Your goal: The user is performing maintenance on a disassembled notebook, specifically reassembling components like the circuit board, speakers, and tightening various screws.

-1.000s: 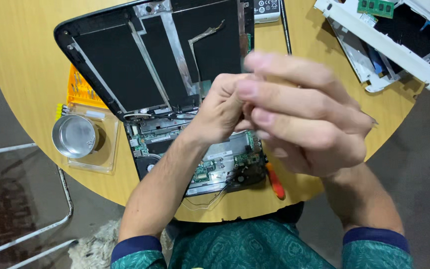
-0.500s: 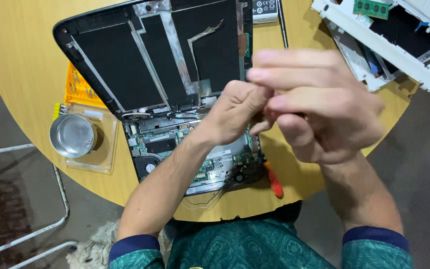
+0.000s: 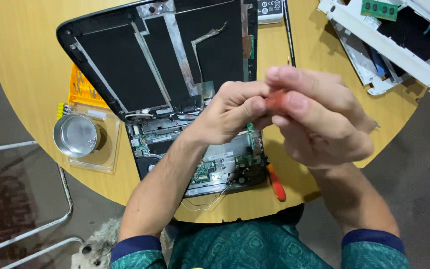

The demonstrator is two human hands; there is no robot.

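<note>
- Two hands meet above the round wooden table (image 3: 21,60): left hand (image 3: 232,112) and right hand (image 3: 319,119) pinch a small orange-red piece (image 3: 276,99) together, over the opened black laptop (image 3: 175,89).
- Best kept low over the table's near edge; a slipped piece could drop among the circuit boards.

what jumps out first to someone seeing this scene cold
Two hands, left hand and right hand, meet mid-frame, pinching a small orange-red object. Beneath them on the round wooden table lies an opened laptop with its circuit board exposed. A shiny metal bowl sits at left.
</note>
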